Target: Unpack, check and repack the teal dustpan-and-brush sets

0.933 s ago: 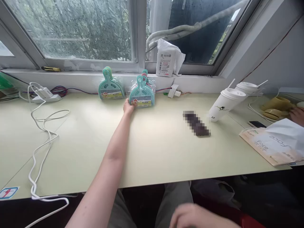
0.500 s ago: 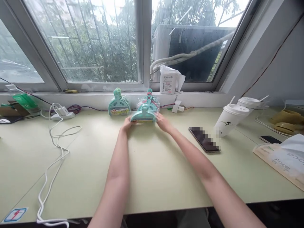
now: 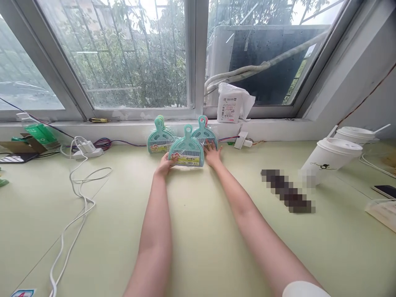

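Observation:
A mint-green dustpan set (image 3: 187,145) in clear wrap, with a printed label and a row of bristles, stands upright near the back of the table. My left hand (image 3: 164,166) grips it by its lower left edge. Behind it on the right is a stack of similar dustpans (image 3: 203,131), where a pink handle shows at the back. My right hand (image 3: 213,155) rests against the front of that stack, its fingers spread. Another dustpan stack (image 3: 158,134) leans at the left, partly covered by the held set.
White cables and a power strip (image 3: 88,153) lie at the left, near a green-labelled bottle (image 3: 41,131). Lidded white cups (image 3: 329,159) and a blurred-out dark object (image 3: 287,191) are at the right. A white package (image 3: 229,103) sits on the window sill.
The held dustpan set has tipped from leaning back to upright, its label now facing me. My right hand has left its right edge and touches the right stack. The view has shifted slightly left.

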{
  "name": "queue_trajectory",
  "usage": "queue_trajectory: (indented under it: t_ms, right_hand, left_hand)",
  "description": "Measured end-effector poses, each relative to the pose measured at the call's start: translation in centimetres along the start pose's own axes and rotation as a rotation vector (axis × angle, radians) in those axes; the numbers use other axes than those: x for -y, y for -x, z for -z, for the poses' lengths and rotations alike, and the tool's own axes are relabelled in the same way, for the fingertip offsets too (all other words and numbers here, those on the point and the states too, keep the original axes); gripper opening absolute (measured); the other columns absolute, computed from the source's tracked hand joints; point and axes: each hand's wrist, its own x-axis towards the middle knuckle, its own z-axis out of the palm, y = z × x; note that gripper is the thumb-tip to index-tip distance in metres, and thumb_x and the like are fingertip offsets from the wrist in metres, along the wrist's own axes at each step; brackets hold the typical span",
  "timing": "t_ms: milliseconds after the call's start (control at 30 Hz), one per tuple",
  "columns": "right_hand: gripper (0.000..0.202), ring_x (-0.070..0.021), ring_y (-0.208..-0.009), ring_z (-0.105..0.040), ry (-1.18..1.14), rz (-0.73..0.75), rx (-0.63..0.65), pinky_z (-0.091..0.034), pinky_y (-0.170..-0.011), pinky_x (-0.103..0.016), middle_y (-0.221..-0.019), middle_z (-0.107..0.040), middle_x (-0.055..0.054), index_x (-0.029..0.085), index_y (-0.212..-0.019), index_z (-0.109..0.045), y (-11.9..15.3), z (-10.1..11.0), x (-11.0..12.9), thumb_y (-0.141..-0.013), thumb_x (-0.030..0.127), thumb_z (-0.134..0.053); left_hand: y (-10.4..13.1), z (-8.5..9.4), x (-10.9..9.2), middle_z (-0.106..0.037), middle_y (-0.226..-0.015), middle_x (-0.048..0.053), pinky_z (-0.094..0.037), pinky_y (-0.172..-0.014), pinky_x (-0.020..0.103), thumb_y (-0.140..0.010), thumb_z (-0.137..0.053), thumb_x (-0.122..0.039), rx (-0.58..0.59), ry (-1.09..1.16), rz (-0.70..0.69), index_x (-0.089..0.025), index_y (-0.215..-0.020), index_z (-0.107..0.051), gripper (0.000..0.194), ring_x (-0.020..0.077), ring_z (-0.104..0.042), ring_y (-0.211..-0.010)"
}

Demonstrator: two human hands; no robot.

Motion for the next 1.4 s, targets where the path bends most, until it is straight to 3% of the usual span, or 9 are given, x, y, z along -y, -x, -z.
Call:
queue_trajectory:
  t_ms: [133, 300, 467, 633, 867, 1067, 1200, 1300, 1400]
  right_hand:
    - [0.058, -0.0352, -0.154, -0.008, -0.016, -0.072, -0.041, -0.017, -0.115, -0.072, -0.168, -0.005, 0.0, 0.032, -0.154, -0.032, 0.1, -0.5, 0.5, -0.097, 0.022, -0.03]
    - [0.055, -0.0318, -0.141, -0.037, -0.054, -0.052, -0.244, -0.024, -0.117, -0.06, -0.162, -0.031, -0.009, 0.022, -0.143, -0.051, 1.3, -0.2, 0.8, -0.092, 0.013, -0.034]
    - [0.058, -0.0293, -0.151, -0.022, -0.07, 0.092, -0.301, -0.019, -0.117, -0.065, -0.164, -0.026, -0.006, 0.026, -0.144, -0.048, 1.3, -0.3, 0.7, -0.09, 0.009, -0.036]
    - [0.057, -0.0294, -0.152, -0.019, -0.122, 0.056, -0.295, -0.014, -0.118, -0.068, -0.165, -0.022, -0.007, 0.026, -0.148, -0.043, 1.2, -0.5, 0.4, -0.092, 0.016, -0.041]
    - [0.059, -0.0295, -0.153, -0.014, -0.095, 0.052, -0.23, -0.015, -0.116, -0.072, -0.166, -0.021, -0.005, 0.032, -0.149, -0.039, 0.6, -0.7, 0.3, -0.092, 0.016, -0.046]
    - [0.051, -0.0335, -0.144, -0.03, -0.095, 0.004, -0.347, -0.033, -0.11, -0.061, -0.159, -0.033, -0.017, 0.021, -0.144, -0.045, -2.0, -0.6, 0.8, -0.093, 0.014, -0.04]
    - [0.052, -0.037, -0.14, -0.034, -0.067, 0.027, -0.315, -0.035, -0.106, -0.06, -0.154, -0.039, -0.022, 0.014, -0.141, -0.048, -3.1, -0.4, 0.7, -0.092, 0.01, -0.035]
    - [0.052, -0.037, -0.14, -0.033, -0.03, 0.097, -0.279, -0.033, -0.108, -0.058, -0.154, -0.039, -0.02, 0.013, -0.142, -0.047, -3.3, -0.2, 0.5, -0.091, 0.01, -0.035]
    - [0.054, -0.0338, -0.143, -0.03, -0.031, 0.278, -0.23, -0.028, -0.114, -0.055, -0.158, -0.036, -0.015, 0.016, -0.147, -0.044, -3.2, 0.1, 0.3, -0.093, 0.013, -0.034]
  left_hand:
    - [0.1, -0.4, -0.1, -0.067, -0.094, 0.004, -0.049, -0.06, 0.022, -0.044, -0.091, -0.029, 0.009, -0.074, 0.024, -0.019, -0.098, -0.057, 0.064, 0.0159, -0.064, -0.078]
    - [0.6, -0.9, -0.2, -0.066, -0.1, 0.004, -0.056, -0.063, 0.025, -0.052, -0.089, -0.029, 0.007, -0.063, -0.006, -0.021, -0.102, -0.055, 0.061, 0.0169, -0.065, -0.084]
    - [1.0, -1.2, -0.4, -0.063, -0.107, 0.004, -0.062, -0.077, 0.036, -0.055, -0.089, -0.029, 0.02, 0.033, -0.016, -0.021, -0.1, -0.052, 0.058, 0.0186, -0.063, -0.097]
    - [0.7, -1.0, -0.3, -0.061, -0.11, 0.004, -0.063, -0.08, 0.039, -0.059, -0.087, -0.03, 0.067, 0.066, -0.044, -0.023, -0.104, -0.054, 0.056, 0.0197, -0.062, -0.103]
    - [0.2, -0.4, -0.1, -0.062, -0.111, 0.004, -0.063, -0.078, 0.031, -0.064, -0.082, -0.019, -0.089, 0.253, -0.07, -0.026, -0.117, -0.055, 0.06, 0.018, -0.063, -0.101]
    - [-0.6, 0.5, 0.1, -0.058, -0.131, 0.006, -0.062, -0.081, 0.027, -0.076, -0.076, -0.019, -0.177, 0.361, -0.109, -0.028, -0.128, -0.051, 0.059, 0.0191, -0.061, -0.114]
    - [-1.5, 0.7, 0.6, -0.061, -0.125, 0.003, -0.062, -0.083, 0.029, -0.075, -0.078, -0.023, -0.178, 0.328, -0.112, -0.031, -0.124, -0.053, 0.055, 0.0184, -0.061, -0.114]
    - [-1.9, 0.3, 0.9, -0.063, -0.119, 0.002, -0.062, -0.085, 0.032, -0.071, -0.08, -0.024, -0.167, 0.307, -0.106, -0.032, -0.124, -0.053, 0.06, 0.0189, -0.062, -0.112]
    - [-2.0, 0.0, 0.9, -0.063, -0.116, 0.002, -0.062, -0.086, 0.034, -0.069, -0.081, -0.023, -0.15, 0.298, -0.087, -0.032, -0.126, -0.052, 0.065, 0.0196, -0.062, -0.11]
